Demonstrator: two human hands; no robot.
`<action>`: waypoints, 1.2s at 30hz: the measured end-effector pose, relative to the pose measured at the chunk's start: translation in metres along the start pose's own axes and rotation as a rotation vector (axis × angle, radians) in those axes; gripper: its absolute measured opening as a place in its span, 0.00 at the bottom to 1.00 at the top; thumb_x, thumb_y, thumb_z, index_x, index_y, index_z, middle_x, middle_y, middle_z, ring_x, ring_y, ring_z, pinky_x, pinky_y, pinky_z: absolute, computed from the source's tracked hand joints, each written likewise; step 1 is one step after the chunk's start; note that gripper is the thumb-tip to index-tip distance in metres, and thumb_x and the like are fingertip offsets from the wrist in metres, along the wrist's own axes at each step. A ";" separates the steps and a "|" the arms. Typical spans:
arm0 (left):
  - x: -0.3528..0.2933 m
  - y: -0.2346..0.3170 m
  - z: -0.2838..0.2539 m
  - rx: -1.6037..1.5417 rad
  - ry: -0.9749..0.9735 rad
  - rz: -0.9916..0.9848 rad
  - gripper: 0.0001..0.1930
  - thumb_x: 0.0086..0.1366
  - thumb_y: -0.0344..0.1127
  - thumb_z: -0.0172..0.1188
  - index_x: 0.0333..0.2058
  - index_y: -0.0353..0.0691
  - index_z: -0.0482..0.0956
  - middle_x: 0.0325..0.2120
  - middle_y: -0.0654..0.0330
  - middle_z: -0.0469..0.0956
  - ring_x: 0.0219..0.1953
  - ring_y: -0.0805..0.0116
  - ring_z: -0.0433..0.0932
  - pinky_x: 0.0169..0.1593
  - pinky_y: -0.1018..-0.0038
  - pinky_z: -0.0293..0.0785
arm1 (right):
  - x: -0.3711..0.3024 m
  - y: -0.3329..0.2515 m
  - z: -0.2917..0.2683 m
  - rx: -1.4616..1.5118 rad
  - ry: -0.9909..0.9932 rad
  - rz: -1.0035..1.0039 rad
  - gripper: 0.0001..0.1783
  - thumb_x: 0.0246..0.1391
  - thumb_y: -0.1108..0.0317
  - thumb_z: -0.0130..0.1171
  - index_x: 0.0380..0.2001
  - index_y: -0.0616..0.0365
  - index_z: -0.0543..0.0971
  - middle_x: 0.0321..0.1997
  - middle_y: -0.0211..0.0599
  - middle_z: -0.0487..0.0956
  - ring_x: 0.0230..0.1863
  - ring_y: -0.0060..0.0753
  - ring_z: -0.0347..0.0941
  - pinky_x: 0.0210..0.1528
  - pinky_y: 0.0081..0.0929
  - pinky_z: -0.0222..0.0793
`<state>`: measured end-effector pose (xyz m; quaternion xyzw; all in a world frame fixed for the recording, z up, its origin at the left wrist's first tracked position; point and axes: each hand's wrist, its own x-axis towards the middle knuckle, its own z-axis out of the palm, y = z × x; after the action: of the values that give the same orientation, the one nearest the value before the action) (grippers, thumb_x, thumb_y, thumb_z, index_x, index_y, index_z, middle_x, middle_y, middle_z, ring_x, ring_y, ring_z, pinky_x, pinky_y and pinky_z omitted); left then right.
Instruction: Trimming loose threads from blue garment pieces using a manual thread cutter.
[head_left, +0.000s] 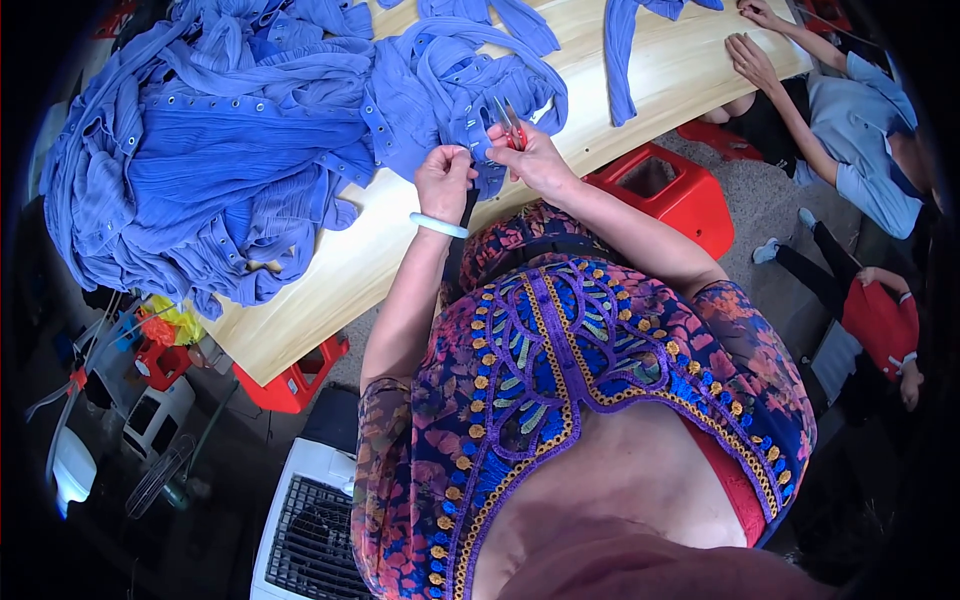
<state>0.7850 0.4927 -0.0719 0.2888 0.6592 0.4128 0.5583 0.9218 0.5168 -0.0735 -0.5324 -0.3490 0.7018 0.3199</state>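
Observation:
My right hand [540, 162] is closed round a small pair of scissors [511, 125] with red handles. The blades point up and away from me and stand slightly apart. Close to its left, my left hand [446, 180] is pinched, thumb against fingers; whatever is between the fingertips is too small to make out. A pale bangle circles the left wrist. Just beyond both hands lies a blue ribbed garment [415, 95] with metal eyelets or snaps along its edges, partly hidden by the hands.
A large heap of similar blue garments [240, 150] covers the left of the wooden table [290, 325]. Another blue garment [620, 65] lies farther right. Red stools [690, 200] stand by the table. A co-worker's hands [750, 60] rest at the right edge; another person [880, 320] is beyond.

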 end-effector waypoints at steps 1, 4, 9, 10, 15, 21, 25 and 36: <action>-0.002 0.002 0.000 0.001 -0.044 -0.021 0.06 0.56 0.32 0.49 0.24 0.35 0.70 0.16 0.65 0.70 0.18 0.80 0.70 0.19 0.86 0.64 | -0.001 0.000 0.000 0.001 -0.001 0.001 0.13 0.39 0.71 0.58 0.31 0.58 0.69 0.21 0.24 0.68 0.17 0.13 0.62 0.15 0.13 0.58; -0.003 0.003 -0.001 -0.083 -0.127 -0.062 0.06 0.59 0.32 0.45 0.27 0.37 0.66 0.17 0.64 0.69 0.19 0.77 0.72 0.19 0.86 0.65 | -0.002 0.000 -0.001 -0.133 0.009 -0.015 0.13 0.43 0.65 0.55 0.31 0.60 0.69 0.20 0.27 0.68 0.19 0.17 0.63 0.20 0.17 0.61; -0.002 0.000 -0.001 -0.270 -0.202 -0.099 0.05 0.61 0.32 0.42 0.28 0.38 0.63 0.22 0.61 0.70 0.24 0.73 0.75 0.23 0.84 0.69 | -0.014 -0.017 -0.009 -0.438 -0.099 -0.118 0.23 0.54 0.51 0.36 0.34 0.62 0.68 0.21 0.27 0.66 0.22 0.15 0.57 0.27 0.14 0.55; 0.000 -0.002 0.000 -0.292 -0.202 -0.068 0.05 0.61 0.33 0.43 0.28 0.38 0.63 0.23 0.61 0.70 0.26 0.72 0.75 0.25 0.83 0.69 | -0.018 -0.022 -0.010 -0.440 -0.099 -0.118 0.23 0.54 0.51 0.36 0.34 0.62 0.68 0.21 0.27 0.66 0.22 0.15 0.57 0.27 0.14 0.55; 0.001 -0.004 -0.003 -0.311 -0.216 -0.067 0.04 0.60 0.32 0.45 0.29 0.39 0.64 0.26 0.60 0.70 0.32 0.71 0.73 0.35 0.78 0.69 | -0.027 -0.029 -0.012 -0.264 -0.327 0.021 0.25 0.53 0.47 0.34 0.31 0.59 0.70 0.18 0.27 0.66 0.20 0.17 0.59 0.23 0.15 0.55; 0.003 -0.011 -0.007 -0.402 -0.269 -0.068 0.03 0.58 0.28 0.44 0.28 0.36 0.65 0.26 0.59 0.71 0.31 0.72 0.73 0.35 0.79 0.70 | -0.023 -0.027 -0.019 -0.092 -0.453 0.296 0.22 0.54 0.50 0.38 0.32 0.59 0.71 0.18 0.23 0.65 0.16 0.13 0.54 0.17 0.11 0.50; 0.001 -0.010 -0.007 -0.434 -0.281 -0.077 0.03 0.58 0.28 0.45 0.27 0.37 0.66 0.27 0.58 0.72 0.32 0.71 0.72 0.36 0.79 0.69 | -0.020 -0.026 -0.022 -0.051 -0.448 0.359 0.21 0.53 0.51 0.39 0.31 0.59 0.71 0.17 0.23 0.64 0.16 0.12 0.54 0.16 0.11 0.49; 0.000 -0.010 -0.006 -0.380 -0.317 -0.029 0.03 0.56 0.28 0.46 0.25 0.37 0.67 0.29 0.57 0.73 0.32 0.74 0.71 0.37 0.80 0.67 | -0.013 -0.021 -0.022 0.031 -0.482 0.519 0.22 0.52 0.49 0.41 0.30 0.59 0.71 0.16 0.23 0.63 0.13 0.10 0.53 0.12 0.10 0.46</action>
<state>0.7796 0.4861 -0.0802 0.2302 0.4780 0.4707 0.7049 0.9473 0.5209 -0.0534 -0.4174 -0.2568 0.8704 0.0476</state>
